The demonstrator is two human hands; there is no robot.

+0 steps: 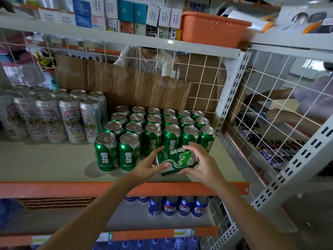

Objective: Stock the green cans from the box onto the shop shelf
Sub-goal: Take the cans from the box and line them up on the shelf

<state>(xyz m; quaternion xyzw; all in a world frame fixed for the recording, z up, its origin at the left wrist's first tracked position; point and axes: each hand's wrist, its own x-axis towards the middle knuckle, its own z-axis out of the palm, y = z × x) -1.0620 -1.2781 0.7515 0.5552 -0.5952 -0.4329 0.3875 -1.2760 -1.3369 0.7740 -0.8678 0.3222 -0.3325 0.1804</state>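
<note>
Left of the frame, the tall silver cans (72,120) stood in their own block on the shelf (45,159). Next along, the green cans (153,121) filled the middle, with two front cans (117,152) starting a new row. My left hand (149,166) cupped one end of a green can (175,157) lying on its side, low in the middle, just right of those two; my right hand (200,163) gripped the other end. The box was out of view. Best move, I reckoned: tip it upright, label out, and set it snug against the second front can, without nudging the row behind.
</note>
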